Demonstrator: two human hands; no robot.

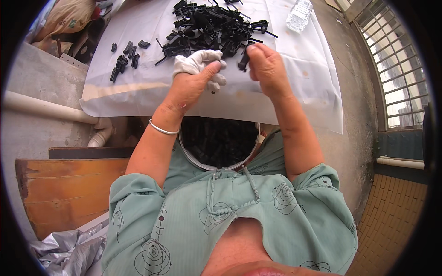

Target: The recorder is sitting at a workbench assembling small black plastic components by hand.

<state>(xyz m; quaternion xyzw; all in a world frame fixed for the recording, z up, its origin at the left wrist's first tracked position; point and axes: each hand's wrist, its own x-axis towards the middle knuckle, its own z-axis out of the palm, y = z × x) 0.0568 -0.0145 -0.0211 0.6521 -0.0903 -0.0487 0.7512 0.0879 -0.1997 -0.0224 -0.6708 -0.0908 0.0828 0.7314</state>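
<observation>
My right hand (268, 69) is bare and pinches a small black plastic part (243, 60) over the near side of the table, just in front of the pile. My left hand (199, 69) wears a white glove (186, 64) that leaves the thumb bare. Its fingers are curled in toward the thumb, and whatever they may hold is hidden. A gap separates the two hands. Behind them lies a heap of black plastic parts (202, 25), some with thin stems sticking out. Below the table edge, between my legs, a round bucket (184, 149) holds many more black pieces.
Several loose black parts (121, 63) lie on the left of the white-covered table (152, 99). A clear plastic bottle (299, 16) lies at the far right. A wooden board (69, 184) and a white pipe (50, 108) are at the left; a barred window (393, 64) is at the right.
</observation>
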